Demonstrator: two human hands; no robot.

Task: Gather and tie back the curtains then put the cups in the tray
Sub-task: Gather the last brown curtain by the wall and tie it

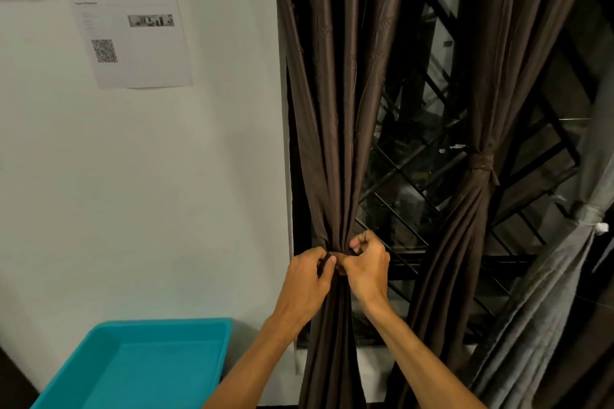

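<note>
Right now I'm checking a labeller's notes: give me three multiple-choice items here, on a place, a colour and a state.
1. Where is the tray? A) lower left, by the wall B) on the windowsill C) right of the window
2. Tray colour? A) red B) white C) teal
3. The right brown curtain is: A) loose B) tied with a band C) taken down
1 A, it sits under the printed sheet; 2 C, its walls are teal; 3 B, a band cinches its middle.

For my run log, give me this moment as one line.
step: tying back left curtain | left hand: grips it | right hand: grips it | right curtain: tied | tray: nothing in visible part
</note>
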